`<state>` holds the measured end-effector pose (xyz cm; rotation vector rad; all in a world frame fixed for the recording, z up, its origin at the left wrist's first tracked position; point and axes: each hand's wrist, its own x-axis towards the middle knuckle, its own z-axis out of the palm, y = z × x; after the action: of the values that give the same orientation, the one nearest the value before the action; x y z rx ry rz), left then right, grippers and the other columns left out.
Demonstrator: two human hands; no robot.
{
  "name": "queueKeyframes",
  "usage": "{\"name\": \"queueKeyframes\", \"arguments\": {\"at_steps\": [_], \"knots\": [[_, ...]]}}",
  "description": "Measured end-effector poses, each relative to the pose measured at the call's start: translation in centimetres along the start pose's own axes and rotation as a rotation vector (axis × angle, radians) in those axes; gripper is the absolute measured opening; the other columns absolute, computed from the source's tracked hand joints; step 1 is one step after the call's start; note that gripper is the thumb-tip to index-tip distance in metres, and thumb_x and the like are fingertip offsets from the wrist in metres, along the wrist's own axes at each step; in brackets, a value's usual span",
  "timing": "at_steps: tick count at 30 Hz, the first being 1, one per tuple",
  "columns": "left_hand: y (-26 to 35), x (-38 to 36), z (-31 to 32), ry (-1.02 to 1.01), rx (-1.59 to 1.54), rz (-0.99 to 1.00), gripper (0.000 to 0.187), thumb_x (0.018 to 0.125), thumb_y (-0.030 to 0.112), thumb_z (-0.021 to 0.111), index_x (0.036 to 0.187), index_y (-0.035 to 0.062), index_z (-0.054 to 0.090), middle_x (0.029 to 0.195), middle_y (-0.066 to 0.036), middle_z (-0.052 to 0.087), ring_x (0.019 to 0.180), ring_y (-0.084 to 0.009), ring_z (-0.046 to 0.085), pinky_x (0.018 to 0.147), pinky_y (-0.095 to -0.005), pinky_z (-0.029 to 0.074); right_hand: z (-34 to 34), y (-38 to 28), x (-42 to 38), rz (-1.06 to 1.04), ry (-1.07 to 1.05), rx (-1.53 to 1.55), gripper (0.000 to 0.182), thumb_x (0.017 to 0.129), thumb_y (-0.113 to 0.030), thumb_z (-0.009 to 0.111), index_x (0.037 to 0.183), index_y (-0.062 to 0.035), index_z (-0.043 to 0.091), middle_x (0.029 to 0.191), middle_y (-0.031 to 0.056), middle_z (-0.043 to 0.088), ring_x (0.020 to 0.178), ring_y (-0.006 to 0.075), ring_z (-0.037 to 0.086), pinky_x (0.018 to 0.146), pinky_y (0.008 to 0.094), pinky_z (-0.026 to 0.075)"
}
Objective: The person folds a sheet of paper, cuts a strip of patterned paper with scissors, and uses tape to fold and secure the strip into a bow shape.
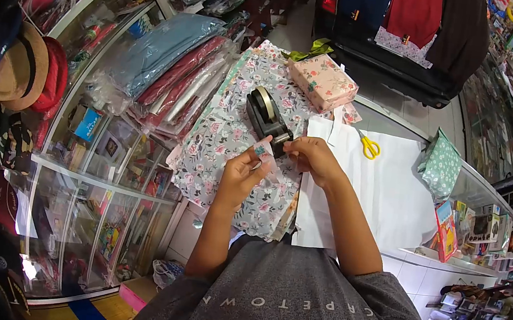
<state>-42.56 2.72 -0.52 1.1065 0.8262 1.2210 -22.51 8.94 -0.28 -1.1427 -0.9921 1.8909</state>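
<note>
My left hand [242,176] is closed, pinching a small clear plastic piece [263,152] with a teal print on it. Just right of it, my right hand [315,159] has its fingers pressed together at the cutter end of a black tape dispenser [261,117]; whatever they pinch is too small to make out. A roll of tape [263,103] sits in the dispenser, which rests on grey floral wrapping paper [206,154]. Beyond the hands lies a box wrapped in pink floral paper [323,83]. Yellow-handled scissors [370,146] lie on white paper [378,199] to the right.
Plastic-bagged garments [167,55] are piled at the left on glass display cases [109,175]. A green patterned package [440,165] lies at the counter's right side, near a red-orange packet [445,232]. Folded trousers [415,14] hang over a black case at the back.
</note>
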Motion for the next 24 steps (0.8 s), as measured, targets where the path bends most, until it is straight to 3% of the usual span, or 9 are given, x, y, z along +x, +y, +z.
{"name": "queueKeyframes", "arguments": {"at_steps": [2, 5, 8, 11, 15, 18, 20, 24], "knots": [[0.0, -0.1, -0.2, 0.0, 0.004, -0.007, 0.035, 0.093, 0.008, 0.066, 0.124, -0.006, 0.059, 0.151, -0.015, 0.043, 0.123, -0.0147, 0.053, 0.106, -0.0325, 0.039, 0.3, 0.0, -0.1, -0.04, 0.033, -0.02, 0.019, 0.082, -0.023, 0.069, 0.074, -0.0063, 0.069, 0.066, -0.0025, 0.056, 0.053, 0.0073, 0.047, 0.046, 0.0227, 0.034], [0.1, -0.1, 0.0, 0.004, -0.006, -0.011, 0.034, 0.093, 0.008, 0.065, 0.123, -0.0059, 0.06, 0.151, -0.015, 0.043, 0.125, -0.0157, 0.052, 0.107, -0.0332, 0.038, 0.1, 0.5, 0.1, -0.052, 0.051, 0.021, 0.02, 0.082, -0.024, 0.067, 0.073, -0.0055, 0.068, 0.066, -0.0017, 0.056, 0.053, 0.008, 0.048, 0.046, 0.0234, 0.035], [0.0, 0.0, -0.2, -0.013, 0.006, 0.004, 0.04, 0.093, 0.004, 0.064, 0.13, -0.0065, 0.056, 0.15, -0.011, 0.044, 0.121, -0.015, 0.052, 0.099, -0.0294, 0.045, -0.1, 0.7, 0.2, -0.051, 0.014, -0.026, 0.019, 0.088, -0.024, 0.06, 0.079, -0.0075, 0.066, 0.071, -0.0013, 0.058, 0.06, 0.0072, 0.048, 0.046, 0.0222, 0.031], [0.0, -0.1, -0.3, -0.014, -0.009, -0.01, 0.032, 0.093, 0.008, 0.066, 0.121, -0.0057, 0.061, 0.152, -0.015, 0.042, 0.128, -0.0163, 0.05, 0.108, -0.0335, 0.037, 0.5, 0.1, -0.3, -0.006, 0.031, 0.002, 0.018, 0.087, -0.023, 0.062, 0.077, -0.0084, 0.065, 0.07, -0.0019, 0.057, 0.06, 0.007, 0.05, 0.046, 0.0221, 0.031], [0.1, 0.0, -0.3, -0.015, -0.008, -0.018, 0.033, 0.093, 0.009, 0.065, 0.122, -0.0059, 0.06, 0.152, -0.014, 0.042, 0.128, -0.016, 0.05, 0.108, -0.0334, 0.037, 1.1, 0.5, -0.3, 0.006, 0.091, -0.057, 0.018, 0.087, -0.023, 0.064, 0.075, -0.0095, 0.063, 0.069, -0.0029, 0.056, 0.06, 0.0069, 0.052, 0.045, 0.0215, 0.031], [0.0, 0.0, -0.4, -0.011, 0.016, -0.006, 0.034, 0.093, 0.009, 0.065, 0.123, -0.0061, 0.06, 0.152, -0.014, 0.042, 0.126, -0.0158, 0.051, 0.107, -0.0331, 0.038, 1.5, 0.9, -0.3, 0.017, 0.114, -0.061, 0.019, 0.087, -0.023, 0.065, 0.074, -0.0108, 0.062, 0.068, -0.0033, 0.056, 0.059, 0.0065, 0.051, 0.044, 0.0213, 0.031], [-0.1, 0.1, -0.5, -0.014, -0.001, 0.001, 0.038, 0.093, 0.005, 0.065, 0.128, -0.0072, 0.057, 0.15, -0.013, 0.044, 0.119, -0.0154, 0.053, 0.1, -0.0313, 0.045, 1.5, 1.6, 0.1, 0.004, 0.118, -0.035, 0.019, 0.088, -0.025, 0.064, 0.074, -0.0114, 0.062, 0.066, -0.0026, 0.056, 0.056, 0.0065, 0.051, 0.042, 0.0217, 0.031], [-0.1, 0.1, -0.6, -0.014, -0.005, -0.011, 0.038, 0.093, 0.005, 0.065, 0.127, -0.0071, 0.057, 0.15, -0.012, 0.044, 0.116, -0.0146, 0.055, 0.099, -0.0309, 0.046, 2.2, 1.0, 0.0, 0.039, 0.151, -0.079, 0.019, 0.088, -0.026, 0.063, 0.075, -0.0111, 0.063, 0.065, -0.001, 0.057, 0.053, 0.0074, 0.049, 0.042, 0.0225, 0.033]]}}
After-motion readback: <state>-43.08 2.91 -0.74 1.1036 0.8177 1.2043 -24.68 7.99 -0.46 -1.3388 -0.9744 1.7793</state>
